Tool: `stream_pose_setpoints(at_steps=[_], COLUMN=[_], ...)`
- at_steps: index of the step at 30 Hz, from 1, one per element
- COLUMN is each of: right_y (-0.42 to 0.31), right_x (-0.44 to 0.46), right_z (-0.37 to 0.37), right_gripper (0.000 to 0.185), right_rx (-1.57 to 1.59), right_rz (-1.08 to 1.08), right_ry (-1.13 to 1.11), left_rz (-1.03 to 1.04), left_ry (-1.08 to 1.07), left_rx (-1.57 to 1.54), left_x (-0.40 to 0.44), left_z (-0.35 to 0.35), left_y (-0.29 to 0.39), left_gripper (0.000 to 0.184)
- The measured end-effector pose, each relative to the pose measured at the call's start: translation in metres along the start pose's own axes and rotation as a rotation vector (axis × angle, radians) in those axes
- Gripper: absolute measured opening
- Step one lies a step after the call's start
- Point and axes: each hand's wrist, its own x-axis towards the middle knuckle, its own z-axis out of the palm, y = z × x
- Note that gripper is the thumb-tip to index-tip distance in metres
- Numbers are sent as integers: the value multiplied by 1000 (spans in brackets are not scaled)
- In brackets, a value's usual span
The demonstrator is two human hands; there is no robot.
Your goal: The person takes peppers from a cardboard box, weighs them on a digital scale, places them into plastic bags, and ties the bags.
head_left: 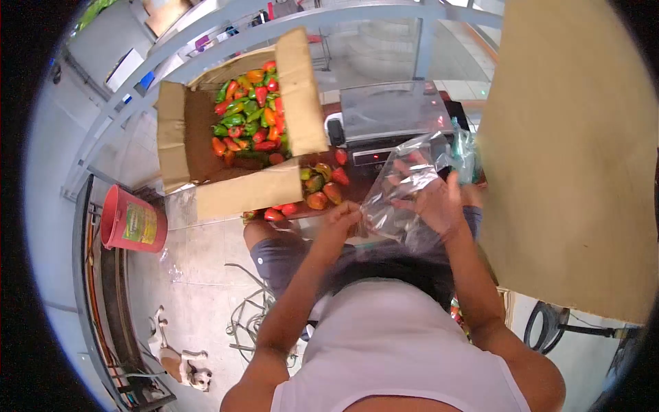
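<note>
A clear plastic bag (401,185) is stretched between my two hands above my lap. My left hand (342,223) pinches the bag's near left edge, its fingers closed. On the other side my right hand (436,206) has its fingers spread, seen partly through the film; I cannot tell whether they are inside the bag or behind it. Loose peppers (322,184), red, orange and greenish, lie left of the bag. More peppers (250,113) fill part of an open cardboard box (240,192). Beyond the bag stands a weighing scale (395,113) with a lit red display.
A large cardboard sheet (570,158) rises close at the right. A red bucket (134,220) stands at the left, and a dog (178,360) lies on the floor below it. Tangled straps (254,316) lie beside my leg. A metal railing (274,31) runs behind the box.
</note>
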Motion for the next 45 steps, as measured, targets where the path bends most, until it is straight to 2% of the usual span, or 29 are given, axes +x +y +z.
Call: stream_pose_setpoints(at_steps=[2, 3, 6, 7, 9, 10, 11, 12, 14, 16, 18, 19, 20, 22, 23, 25, 26, 27, 29, 30, 31, 34, 35, 36, 38, 39, 41, 42, 45], right_y=[-4, -5, -6, -2, 0, 0, 0, -4, -18, -23, -33, -38, -40, -44, -41, -26, -21, -17, -16, -19, -22, -30, -31, -32, -37, -40, -50, -52, -52], right_x=[19, 27, 49, 57, 62, 64, 61, 56, 43, 43, 43, 41, 39, 34, 35, 31, 28, 25, 22, 21, 21, 19, 19, 20, 20, 20, 15, 13, 14], right_z=[8, 22, 37, 39, 45, 49, 55, 63, 85, 109, 131, 141, 140, 130, 128, 126, 126, 125, 132, 135, 137, 146, 149, 151, 149, 149, 159, 162, 156], right_gripper=[88, 77, 62, 47, 40, 38, 31, 31, 30, 24, 20, 17, 17, 16, 15, 15, 14, 14, 14, 14, 15, 15, 15, 15, 13, 13, 13, 13, 13], right_rx=[252, 191, -550, -645, -786, -854, -941, -1116, -1453, -1528, -1702, -1720, -1645, -1495, -1435, -1291, -1200, -1112, -1149, -1192, -1236, -1349, -1383, -1418, -1495, -1534, -1600, -1631, -1638], right_rz=[94, 119, 128, 73, 4, -34, -76, -29, 75, 32, 35, 11, 4, -13, -132, -341, -338, -337, -340, -372, -409, -422, -408, -394, -448, -477, -406, -367, -428], right_ry=[-68, -91, 194, 323, 352, 363, 308, 226, 50, -172, -327, -379, -341, -258, -170, 19, 84, 145, 227, 186, 146, 100, 92, 81, 51, 39, 26, 18, -53], left_rz=[78, 105, 151, 166, 198, 278, 357, 435, 722, 922, 1011, 962, 911, 618, 617, 368, 243, 167, 231, 266, 262, 440, 416, 420, 354, 363, 367, 381, 379], left_ry=[37, 40, 11, 19, 37, 66, 98, 134, 258, 349, 286, 210, 137, -91, -63, -101, -114, -180, -278, -330, -224, -164, -195, -232, -329, -308, -269, -262, -219], left_rx=[239, 273, 333, 499, 838, 914, 990, 1067, 965, 795, 940, 942, 943, 802, 682, 506, 414, 465, 489, 503, 411, 342, 368, 468, 421, 470, 564, 565, 510], left_x=[-26, -34, -48, -50, -56, -58, -60, -64, -70, -77, -64, -60, -56, -38, -32, -38, -42, -47, -53, -57, -64, -68, -67, -62, -56, -58, -66, -66, -65], left_z=[-6, -12, -27, -29, -30, -31, -31, -31, -17, 5, 19, 20, 20, 5, 4, 15, 19, 19, 6, 1, -3, 13, 22, 25, 20, 24, 36, 38, 41], left_y=[4, 0, -7, -6, 3, 7, 10, 16, 68, 121, 159, 163, 168, 156, 143, 133, 130, 131, 126, 125, 128, 142, 142, 137, 125, 129, 137, 137, 135], left_gripper=[13, 13, 13, 13, 18, 21, 24, 28, 39, 44, 32, 27, 21, 11, 6, 5, 5, 11, 23, 29, 47, 54, 56, 45, 28, 24, 15, 14, 10])
